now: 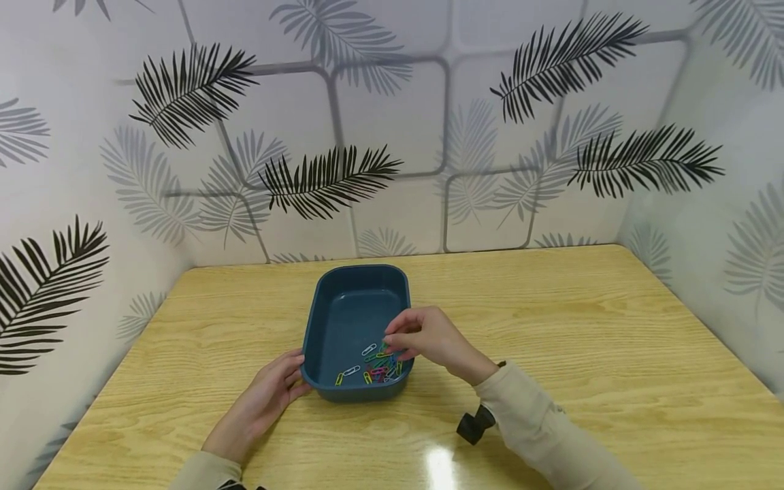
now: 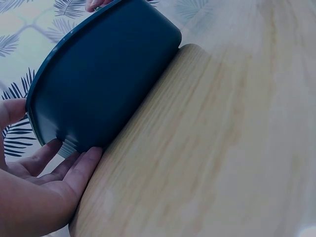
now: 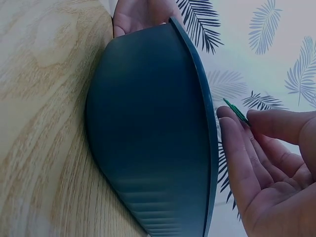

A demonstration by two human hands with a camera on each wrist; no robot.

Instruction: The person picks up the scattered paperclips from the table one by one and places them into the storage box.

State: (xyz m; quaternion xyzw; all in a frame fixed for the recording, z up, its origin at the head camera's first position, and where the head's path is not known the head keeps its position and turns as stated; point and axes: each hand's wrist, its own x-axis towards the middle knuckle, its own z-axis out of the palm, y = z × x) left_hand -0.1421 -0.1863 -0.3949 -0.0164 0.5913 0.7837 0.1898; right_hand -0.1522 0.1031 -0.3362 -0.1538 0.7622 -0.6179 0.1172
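A dark blue rectangular tray [image 1: 355, 393] with rounded corners stands on the table. Paper clips [image 1: 380, 371] in white, yellow, red, green and blue lie loose in its near end, most of them bunched towards the right. My left hand [image 1: 269, 391] holds the tray's near left corner, the thumb at the rim and the fingers [image 2: 86, 165] against the lower outside wall. Over the right rim, my right hand [image 1: 435, 340] pinches a green paper clip [image 3: 236, 111] between thumb and fingertips, above the pile. The tray wall hides the other clips in both wrist views.
The wood-grain table [image 1: 582, 327] reaches back to a wall [image 1: 392, 122] papered with leaf patterns. A black strap device [image 1: 476, 425] is worn on my right wrist. Light glares off the table near its front.
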